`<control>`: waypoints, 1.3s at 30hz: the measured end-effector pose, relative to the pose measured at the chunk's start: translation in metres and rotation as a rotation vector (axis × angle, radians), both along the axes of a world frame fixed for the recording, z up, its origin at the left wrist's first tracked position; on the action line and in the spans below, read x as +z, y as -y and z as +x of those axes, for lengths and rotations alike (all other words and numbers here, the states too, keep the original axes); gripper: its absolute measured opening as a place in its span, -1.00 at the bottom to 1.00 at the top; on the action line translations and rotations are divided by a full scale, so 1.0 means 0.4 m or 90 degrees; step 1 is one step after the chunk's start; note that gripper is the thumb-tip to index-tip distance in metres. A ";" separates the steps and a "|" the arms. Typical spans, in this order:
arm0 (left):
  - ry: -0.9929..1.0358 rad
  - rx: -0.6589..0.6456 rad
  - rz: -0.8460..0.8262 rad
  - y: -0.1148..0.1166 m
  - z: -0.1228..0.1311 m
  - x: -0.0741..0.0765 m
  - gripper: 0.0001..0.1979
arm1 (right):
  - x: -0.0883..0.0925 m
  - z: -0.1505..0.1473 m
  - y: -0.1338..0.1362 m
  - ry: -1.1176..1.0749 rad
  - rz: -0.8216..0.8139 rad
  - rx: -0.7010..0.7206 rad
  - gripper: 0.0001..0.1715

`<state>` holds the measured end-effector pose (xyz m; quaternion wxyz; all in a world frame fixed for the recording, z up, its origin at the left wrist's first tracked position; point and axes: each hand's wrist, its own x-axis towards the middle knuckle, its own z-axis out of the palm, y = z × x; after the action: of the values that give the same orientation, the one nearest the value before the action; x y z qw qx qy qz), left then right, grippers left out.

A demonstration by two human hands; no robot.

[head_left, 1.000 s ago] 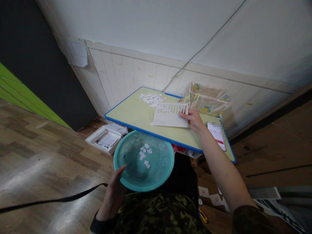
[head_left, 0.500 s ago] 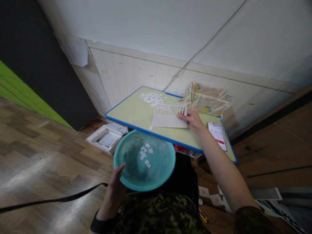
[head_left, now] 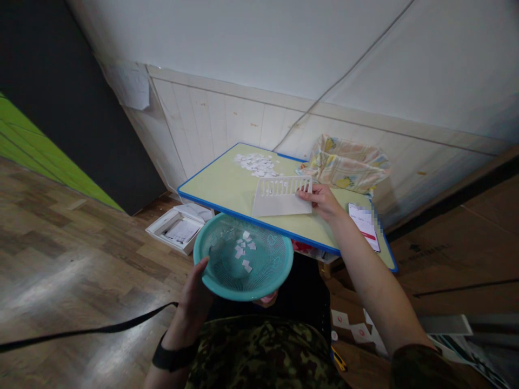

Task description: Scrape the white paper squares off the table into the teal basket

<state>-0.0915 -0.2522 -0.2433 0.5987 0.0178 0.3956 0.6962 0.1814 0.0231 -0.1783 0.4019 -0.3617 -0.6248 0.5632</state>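
My left hand [head_left: 193, 304] grips the near left rim of a teal mesh bowl [head_left: 219, 270], held just below the front edge of a low yellow table with a blue rim [head_left: 211, 186]. Several small white paper pieces [head_left: 244, 253] lie in the bowl. My right hand [head_left: 322, 201] pinches the right edge of a white sheet with a row of cut-out slots [head_left: 281, 197], which lies on the table near its front edge. A heap of white paper pieces [head_left: 258, 163] sits at the table's far side.
A phone [head_left: 364, 226] lies on the table's right end. A patterned cloth bundle [head_left: 347, 163] rests against the panelled wall. An open white box [head_left: 178, 229] sits on the wooden floor left of the table. A black strap [head_left: 89, 332] crosses the floor. Cardboard and papers lie at right.
The bowl has risen and shifted slightly right, closer under the table edge. The white sheet has slid a little toward the front edge with my right hand still on it.
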 end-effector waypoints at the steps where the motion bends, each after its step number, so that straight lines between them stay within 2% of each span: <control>1: -0.003 -0.001 0.004 -0.002 0.000 0.000 -0.73 | 0.000 0.000 -0.002 -0.001 -0.003 0.000 -0.57; 4: 0.000 0.004 0.007 -0.006 0.000 0.000 -0.71 | -0.002 0.004 -0.016 -0.043 -0.008 -0.040 -0.56; 7: 0.001 0.011 -0.006 -0.012 0.000 0.006 -0.67 | -0.004 0.012 -0.034 -0.102 0.001 -0.137 -0.52; 10: -0.001 0.007 -0.016 -0.017 0.002 0.016 -0.61 | -0.007 0.019 -0.042 -0.072 -0.008 -0.167 -0.48; 15: -0.007 -0.007 -0.004 -0.022 0.004 0.026 -0.55 | -0.004 0.014 -0.031 -0.025 -0.029 -0.112 -0.48; 23: 0.013 0.015 -0.018 -0.026 0.006 0.028 -0.68 | 0.000 0.004 -0.016 0.001 -0.033 -0.068 -0.53; 29: -0.001 0.013 -0.031 -0.030 0.004 0.032 -0.68 | -0.001 0.004 -0.013 -0.017 -0.028 -0.067 -0.54; 36: -0.011 0.001 -0.024 -0.029 0.003 0.029 -0.73 | 0.006 0.001 0.001 -0.001 -0.048 -0.014 -0.55; 39: -0.020 0.003 -0.023 -0.030 0.004 0.029 -0.69 | 0.010 0.002 0.004 0.013 -0.049 0.005 -0.56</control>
<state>-0.0898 -0.2400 -0.2317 0.5912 0.0168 0.4174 0.6899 0.1822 0.0215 -0.1745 0.3792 -0.3802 -0.6083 0.5845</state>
